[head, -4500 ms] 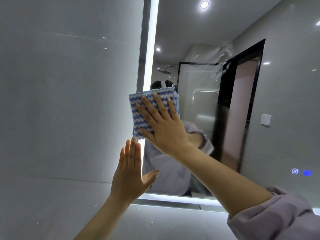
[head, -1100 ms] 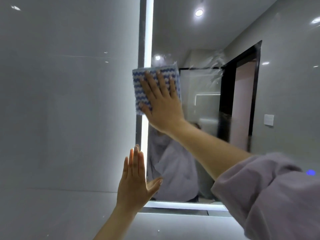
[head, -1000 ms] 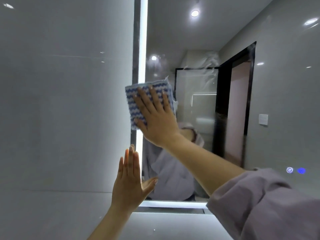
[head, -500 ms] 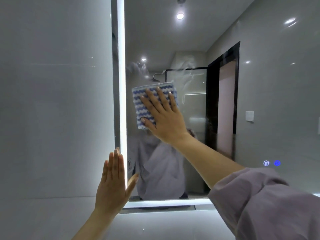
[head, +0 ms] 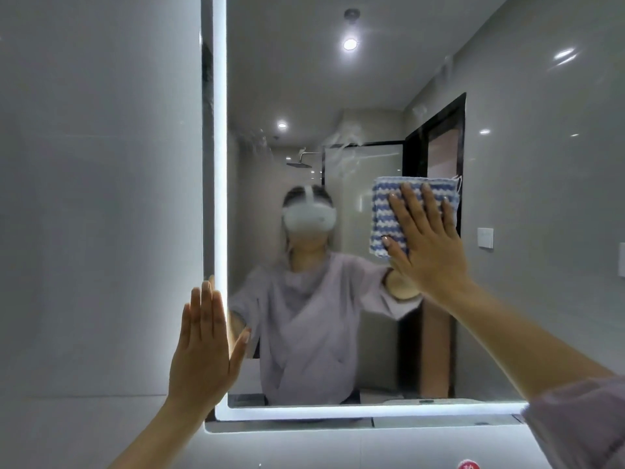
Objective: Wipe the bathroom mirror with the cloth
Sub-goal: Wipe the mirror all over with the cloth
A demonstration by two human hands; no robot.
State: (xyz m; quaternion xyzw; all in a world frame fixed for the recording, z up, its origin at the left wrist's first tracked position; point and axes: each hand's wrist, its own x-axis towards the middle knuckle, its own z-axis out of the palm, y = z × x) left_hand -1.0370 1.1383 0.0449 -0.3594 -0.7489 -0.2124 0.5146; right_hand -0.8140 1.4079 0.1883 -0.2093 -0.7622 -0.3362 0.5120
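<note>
The bathroom mirror [head: 527,204] fills the right and centre of the view, with a lit strip down its left edge and along its bottom edge. My right hand [head: 426,243] presses a folded blue-and-white wavy-striped cloth [head: 385,211] flat against the glass at mid height, fingers straight and spread. My left hand [head: 203,346] lies flat with straight fingers against the mirror's lit left edge, low down. Faint smears show on the glass above the cloth.
A grey tiled wall [head: 98,214] lies left of the mirror. Below the mirror runs a pale wall band [head: 304,445]. A small red sticker [head: 468,465] shows at the bottom edge. The mirror reflects a person, a shower and a dark doorway.
My right hand has slid the cloth to the right across the glass, away from the lit left edge. My left hand stays flat at that edge. The view has shifted.
</note>
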